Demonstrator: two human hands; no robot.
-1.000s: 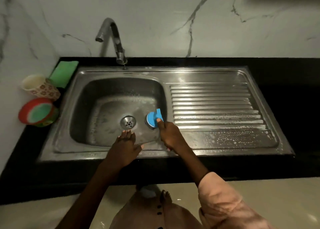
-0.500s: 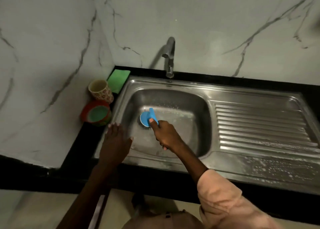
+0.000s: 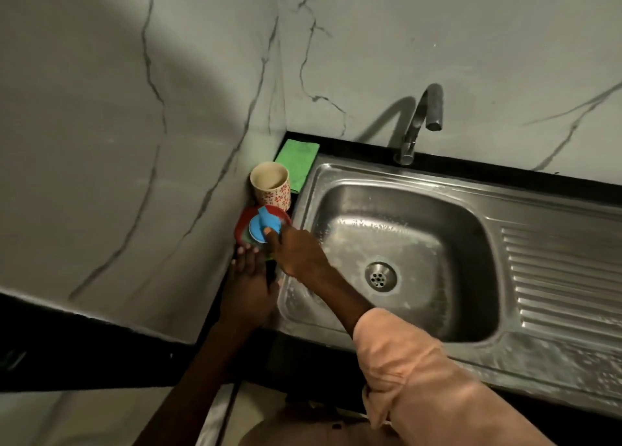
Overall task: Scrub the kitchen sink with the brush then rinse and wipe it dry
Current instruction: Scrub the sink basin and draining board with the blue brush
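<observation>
My right hand [image 3: 298, 252] grips the round blue brush [image 3: 264, 226] and holds it over the red tub [image 3: 241, 227] on the black counter, left of the sink. My left hand [image 3: 249, 285] lies flat with straight fingers on the counter just below the tub, its fingertips near the tub's edge. The steel sink [image 3: 397, 216] has soapy streaks in its basin, a drain [image 3: 380, 275] in the middle and a ribbed draining board [image 3: 565, 277] to the right. A steel tap [image 3: 420, 119] stands behind the basin.
A patterned cup [image 3: 271, 184] stands behind the red tub. A green cloth [image 3: 298, 157] lies in the back corner beside the marble wall [image 3: 134, 142]. The black counter edge [image 3: 101, 351] runs along the front.
My right hand carried the brush out of the basin and leftward to the red tub. My left hand shifted left from the sink's front rim to the counter. The view turned left.
</observation>
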